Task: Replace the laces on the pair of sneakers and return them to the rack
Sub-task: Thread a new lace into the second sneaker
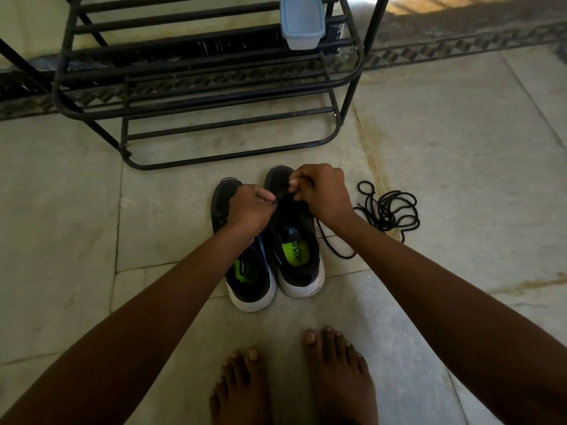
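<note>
My left hand [250,210] and right hand [319,191] each pinch the black lace [333,246] over the right sneaker [296,240].

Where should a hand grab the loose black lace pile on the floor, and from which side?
Pinch the loose lace at the single loop sticking out at its far left end, coming from above. That strand lies apart from the tangle, so it should lift without snagging. The right hand is nearest, but both hands are busy lacing the right sneaker.
</note>
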Motion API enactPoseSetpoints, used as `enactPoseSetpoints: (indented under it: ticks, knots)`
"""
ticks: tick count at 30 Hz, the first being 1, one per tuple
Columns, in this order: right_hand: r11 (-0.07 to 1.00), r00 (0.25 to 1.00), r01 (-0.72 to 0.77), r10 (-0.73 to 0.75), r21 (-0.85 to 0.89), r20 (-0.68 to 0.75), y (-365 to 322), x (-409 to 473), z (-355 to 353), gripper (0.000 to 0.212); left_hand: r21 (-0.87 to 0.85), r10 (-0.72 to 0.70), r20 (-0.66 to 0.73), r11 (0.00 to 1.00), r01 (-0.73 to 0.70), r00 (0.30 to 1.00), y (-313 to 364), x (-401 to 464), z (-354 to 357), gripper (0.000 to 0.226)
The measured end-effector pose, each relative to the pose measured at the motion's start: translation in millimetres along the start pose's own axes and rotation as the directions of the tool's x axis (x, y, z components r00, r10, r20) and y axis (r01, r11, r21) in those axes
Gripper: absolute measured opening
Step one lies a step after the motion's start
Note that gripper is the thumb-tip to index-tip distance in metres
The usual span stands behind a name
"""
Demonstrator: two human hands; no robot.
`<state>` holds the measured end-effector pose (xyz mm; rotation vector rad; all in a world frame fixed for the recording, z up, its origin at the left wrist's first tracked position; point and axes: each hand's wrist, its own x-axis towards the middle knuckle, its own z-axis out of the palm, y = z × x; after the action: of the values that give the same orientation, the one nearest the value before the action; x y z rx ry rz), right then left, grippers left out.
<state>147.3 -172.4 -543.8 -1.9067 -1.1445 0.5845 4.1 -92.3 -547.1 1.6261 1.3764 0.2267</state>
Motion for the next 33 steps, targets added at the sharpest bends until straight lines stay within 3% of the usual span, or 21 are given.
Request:
enactPoseSetpoints:
  ticks: [4,10,17,23,26,33]
  knots:
    - [0.995,0.996,-0.062,0.057,0.073,0.063,-2,-2,-2,0.012,0.015,0.007,0.002,1.0,-0.007,1.0,1,0,1,0.023]
    - [1.0,1.0,0.012,-0.012,0.007,0.022,1,-2,-3,0.017,0.015,-0.003,0.002,1.0,0.003,1.0,1,-2,1,0.024]
    - [0.996,0.986,-0.036,0.048,-0.077,0.161,0,3,-4,0.017,0.023,0.002,-0.002,1.0,-0.002,1.0,1,-2,2,0.02]
    - [0.992,0.981,-0.02,0.044,-0.123,0.191,-1,4,-4,0.02,0.017,-0.005,0.0,1.0,0.005,1.0,1,-3,2,0.014]
    - [0.972,0.985,0.014,0.026,-0.235,0.169,3,4,7,0.021,0.007,-0.007,0.0,1.0,0.007,1.0,1,-2,2,0.015]
    - [0.924,0.97,-0.206,0.237,-0.322,0.06,-3,2,26,0.032,0.011,-0.009,-0.001,1.0,0.009,1.0,1,-2,2,0.012]
